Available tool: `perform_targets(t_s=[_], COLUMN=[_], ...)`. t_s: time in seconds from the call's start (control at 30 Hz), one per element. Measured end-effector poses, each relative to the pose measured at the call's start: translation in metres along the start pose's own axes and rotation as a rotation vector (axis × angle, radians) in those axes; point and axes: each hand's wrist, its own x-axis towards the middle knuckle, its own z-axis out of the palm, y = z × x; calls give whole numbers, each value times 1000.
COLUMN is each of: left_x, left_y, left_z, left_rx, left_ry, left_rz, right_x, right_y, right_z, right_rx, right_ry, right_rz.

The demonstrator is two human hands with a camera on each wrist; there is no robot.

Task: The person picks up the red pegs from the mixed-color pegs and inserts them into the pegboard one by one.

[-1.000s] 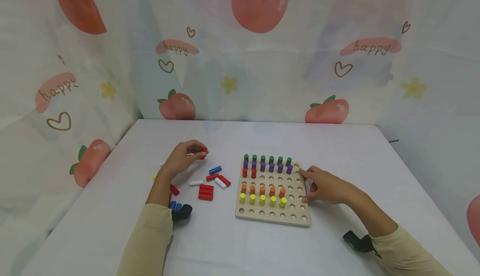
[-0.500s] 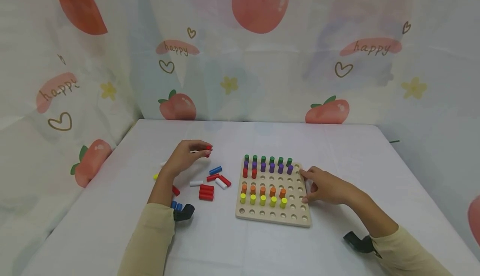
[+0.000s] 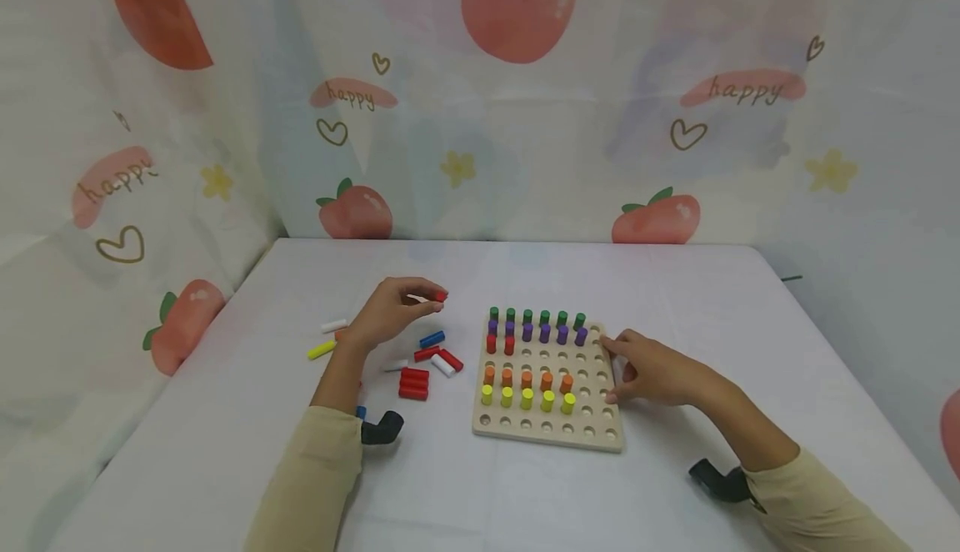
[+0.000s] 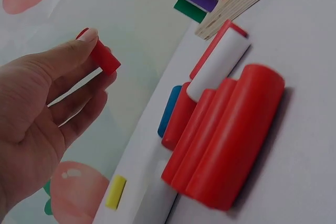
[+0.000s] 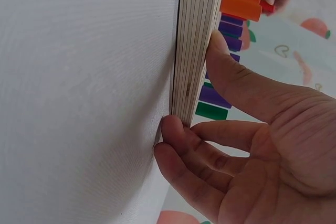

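Observation:
My left hand [image 3: 393,310] pinches a red peg [image 4: 106,57] between thumb and fingertips, raised above the table and left of the pegboard. The wooden pegboard [image 3: 525,429] carries upright rows of green, purple, red, orange and yellow pegs; only two red pegs [image 3: 500,343] stand in its red row. My right hand [image 3: 660,368] holds the board's right side. Its thumb lies on the board's edge and its fingers bend against the side, as the right wrist view shows. Below the left hand lie several loose red pegs [image 4: 236,135], some side by side.
Blue [image 3: 432,339] and white pegs [image 3: 442,366] lie between the left hand and the board. A yellow peg [image 3: 322,349] and another white peg [image 3: 333,326] lie left of the forearm, which partly hides other pegs. Patterned cloth [image 3: 525,160] stands behind the white table [image 3: 675,285].
My left hand has moved right toward the pegboard with the red peg, uncovering the yellow and white pegs at left. The right hand stays at the board's right side.

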Motion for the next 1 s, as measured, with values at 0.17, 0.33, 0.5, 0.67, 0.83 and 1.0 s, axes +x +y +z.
perform_targets(t_s=[0.17, 0.33, 0.5, 0.67, 0.83, 1.0], left_x=[3, 5, 6, 7, 8, 9], left_y=[7, 20, 28, 34, 38, 44], left_z=[10, 18, 24, 31, 38, 43], left_rx=[7, 16, 39, 18, 5, 3], left_ry=[-28, -63, -71, -56, -44, -16], left_rz=[19, 40, 83, 101, 112, 101], right_x=[0, 1, 1, 1, 0, 0], right_y=[1, 0, 1, 2, 2, 1], right_z=[1, 3, 3, 3, 2, 2], right_rx=[13, 15, 10, 5, 8, 6], right_ry=[0, 4, 9, 12, 11, 14], right_rz=[-2, -11, -19, -9, -15, -16])
